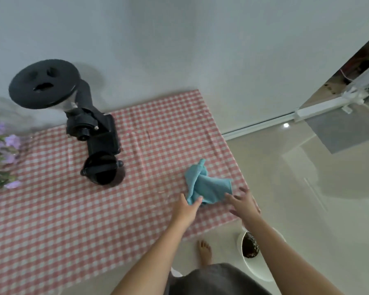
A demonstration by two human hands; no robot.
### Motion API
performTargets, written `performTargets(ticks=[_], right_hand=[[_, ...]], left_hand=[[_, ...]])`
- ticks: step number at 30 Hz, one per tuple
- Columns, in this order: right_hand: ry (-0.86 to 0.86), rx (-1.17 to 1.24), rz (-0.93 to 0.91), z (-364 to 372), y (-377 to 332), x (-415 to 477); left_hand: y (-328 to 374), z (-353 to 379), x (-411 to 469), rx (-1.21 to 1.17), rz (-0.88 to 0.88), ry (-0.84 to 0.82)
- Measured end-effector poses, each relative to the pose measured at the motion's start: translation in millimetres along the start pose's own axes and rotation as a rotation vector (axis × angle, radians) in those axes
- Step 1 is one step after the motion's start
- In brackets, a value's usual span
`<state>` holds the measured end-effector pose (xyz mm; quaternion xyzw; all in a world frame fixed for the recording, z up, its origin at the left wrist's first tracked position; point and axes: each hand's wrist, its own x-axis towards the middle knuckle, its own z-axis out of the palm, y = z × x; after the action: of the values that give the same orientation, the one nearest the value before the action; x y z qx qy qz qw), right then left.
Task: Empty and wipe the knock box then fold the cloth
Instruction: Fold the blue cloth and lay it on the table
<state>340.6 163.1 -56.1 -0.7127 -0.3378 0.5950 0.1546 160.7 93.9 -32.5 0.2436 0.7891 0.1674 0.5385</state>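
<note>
A light blue cloth [207, 184] lies crumpled near the right edge of the table, which has a pink checked tablecloth [73, 220]. My left hand [186, 207] pinches the cloth's near left corner between thumb and fingers. My right hand [242, 204] hovers with fingers spread just right of the cloth, touching or nearly touching its near right edge. The black knock box [103, 170] with its bar across the top stands on the table in front of a black grinder [94, 128], well left of both hands.
A white bin [262, 271] holding dark coffee grounds stands on the floor under my right forearm. My bare foot [205, 250] is beside it. Purple flowers [2, 154] fill the table's left edge. A wall runs behind the table.
</note>
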Motion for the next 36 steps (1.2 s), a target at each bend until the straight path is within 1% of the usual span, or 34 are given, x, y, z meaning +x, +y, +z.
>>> performTargets(ticks=[1,2,4,6,8,11,13,14,15,16,17,18,19,20,22,23,24,25,26,28,29,30,32,36], right_hand=[[-0.047,-0.041,-0.027,1.3,-1.4,1.1],[-0.056,-0.115,-0.061,2.7,-2.8,4.1],[0.008,-0.266,-0.129,3.5,-9.8,7.9],[0.049,-0.363,-0.176,0.9,-17.4,12.1],[0.005,-0.290,-0.117,-4.4,-23.6,16.5],[-0.083,-0.084,0.071,-9.4,-28.9,16.1],[-0.119,-0.058,0.138,-12.5,-25.3,14.1],[-0.144,-0.093,0.153,-12.9,-24.3,9.5],[-0.163,-0.187,0.134,-13.3,-23.1,5.3],[-0.174,-0.354,0.070,-14.4,-23.7,-0.7],[-0.170,-0.559,-0.037,-15.3,-25.7,-5.2],[-0.155,-0.733,-0.189,-15.6,-30.3,-8.5],[-0.166,-0.845,-0.365,-14.2,-38.8,-11.8],[-0.207,-0.921,-0.547,-11.1,-52.2,-18.0],[-0.320,-1.127,-0.922,0.3,-79.1,-25.4],[-0.375,-1.256,-1.080,6.0,-91.6,-27.1],[-0.424,-1.367,-1.201,9.5,-103.9,-30.2],[-0.468,-1.455,-1.259,9.7,-115.1,-30.9],[-0.513,-1.514,-1.255,6.8,-126.6,-31.4],[-0.577,-1.569,-1.150,-3.7,-147.2,-28.2],[-0.582,-1.553,-1.098,-10.1,-155.6,-26.1],[-0.573,-1.516,-1.069,-16.5,-162.8,-25.4],[-0.519,-1.433,-1.094,-25.6,-178.0,-26.4],[-0.347,-1.324,-1.127,-37.0,-206.0,-27.3]], left_hand=[[1.3,8.2,-0.5,-0.036,-0.021,0.049],[1.6,13.8,-0.7,-0.031,-0.030,0.104],[3.2,16.4,-0.8,0.002,-0.036,0.211],[3.6,10.4,-0.3,-0.065,-0.059,0.278],[6.1,-0.3,-1.7,-0.297,-0.113,0.291],[9.8,-12.9,-8.6,-0.718,-0.244,0.228],[6.3,-13.3,-11.5,-0.832,-0.247,0.220],[4.9,-12.4,-14.6,-0.820,-0.215,0.228],[1.4,-10.6,-13.0,-0.760,-0.160,0.254],[0.2,-10.5,-14.6,-0.624,-0.098,0.292],[1.5,-12.2,-20.2,-0.435,-0.033,0.323],[7.5,-15.4,-28.2,-0.241,0.042,0.340],[16.3,-19.0,-37.2,-0.070,0.127,0.332],[27.8,-22.4,-46.6,0.074,0.217,0.286],[48.9,-30.7,-56.6,0.347,0.362,0.132],[59.2,-35.5,-60.0,0.451,0.406,0.054],[68.2,-41.3,-63.6,0.546,0.434,-0.005],[75.3,-48.1,-66.7,0.625,0.456,-0.045],[81.1,-55.4,-68.5,0.667,0.466,-0.064],[89.4,-71.6,-72.4,0.637,0.488,-0.042],[92.7,-78.7,-73.8,0.615,0.499,-0.018],[95.6,-84.5,-72.7,0.605,0.509,0.008],[104.1,-93.9,-69.7,0.593,0.526,0.067],[128.5,-108.8,-67.3,0.584,0.576,0.192]])
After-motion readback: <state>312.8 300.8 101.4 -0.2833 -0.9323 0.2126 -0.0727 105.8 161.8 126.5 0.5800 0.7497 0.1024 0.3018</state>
